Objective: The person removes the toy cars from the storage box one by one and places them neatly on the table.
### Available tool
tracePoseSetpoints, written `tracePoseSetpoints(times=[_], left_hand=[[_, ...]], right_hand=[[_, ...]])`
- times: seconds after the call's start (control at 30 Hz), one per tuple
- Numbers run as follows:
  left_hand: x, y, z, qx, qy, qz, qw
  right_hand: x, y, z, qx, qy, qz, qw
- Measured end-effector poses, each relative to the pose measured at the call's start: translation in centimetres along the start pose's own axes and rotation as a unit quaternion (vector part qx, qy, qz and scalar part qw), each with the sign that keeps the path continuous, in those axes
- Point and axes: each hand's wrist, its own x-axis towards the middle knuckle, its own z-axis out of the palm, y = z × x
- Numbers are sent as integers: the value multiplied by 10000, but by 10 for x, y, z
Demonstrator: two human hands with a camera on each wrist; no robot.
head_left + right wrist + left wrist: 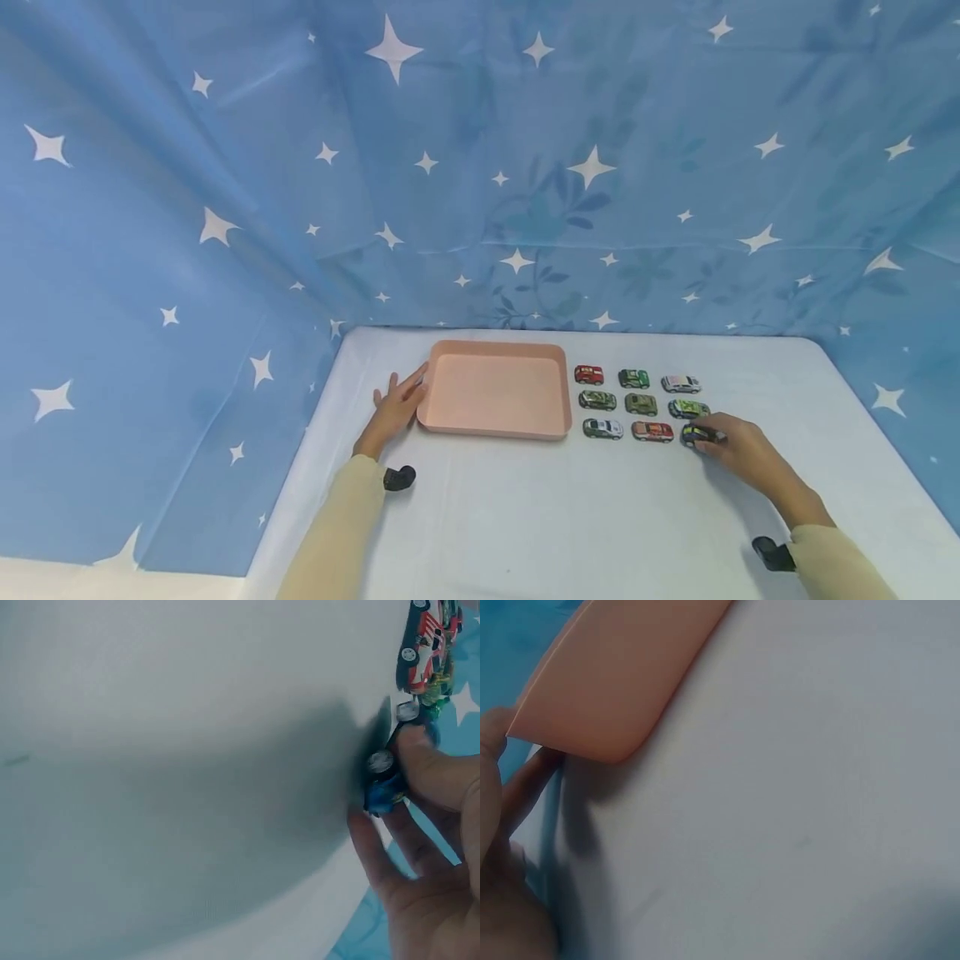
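A shallow peach-coloured tray [495, 432] lies on the table, its inside bare. My left hand [393, 417] rests at its left side, fingers spread and fairly straight. In the left wrist view, fingertips of that hand touch the tray's end wall [600, 697]. Over on the right, my right hand [738, 446] pinches a dark blue toy car [697, 434] between thumb and fingers. The right wrist view shows the thumb over this car's side [381, 761] and its wheels facing the camera. Immediately left of it stands a red-and-orange toy car [652, 431].
Between tray and right hand, small toy cars stand in three rows, among them a red one [588, 374], a green one [634, 378], a white one [681, 383] and a lime-green one [688, 408]. A star-patterned blue curtain [480, 208] hangs behind the white table [562, 517].
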Motion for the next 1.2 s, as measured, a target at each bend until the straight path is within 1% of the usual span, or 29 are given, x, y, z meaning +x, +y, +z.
tracePoseSetpoints(times=[0.07,0.23,0.37,0.47,0.57,0.63,0.73,0.83,0.9,1.0,1.07,1.2], left_hand=[[1,-2,-1,-23,-15,-14,10000],[-1,-7,-3,-147,-52,-53,9999],[-3,-6,-7,-221,-44,-125,9997],[-1,-4,-9,-226,-51,-102,9997],[1,-6,-8,-250,-7,-55,9997],[1,-9,-8,-315,14,-52,9995],[-3,-11,-7,-412,60,47,9991],[-6,-11,-7,-497,111,76,9987],[-8,-11,-7,-499,107,3,9987],[-7,-12,-5,-514,113,-2,9986],[-5,-14,-4,-539,94,39,9985],[-3,-19,-5,-521,166,232,9982]], right_hand=[[0,-1,2,-78,-36,-28,10000],[1,-3,6,-247,-78,-283,9993],[5,-4,9,-294,-45,-440,9986],[8,-5,10,-237,-2,-426,9988],[10,-6,12,-127,4,-338,9993],[10,-6,14,-59,44,-292,9995],[8,-7,20,-28,128,-189,9997],[6,-7,25,-23,277,-173,9995],[4,-7,28,-15,384,-200,9991],[-1,-6,30,20,546,-245,9982],[-4,-7,30,39,687,-262,9973],[-6,-10,29,221,1053,-244,9939]])
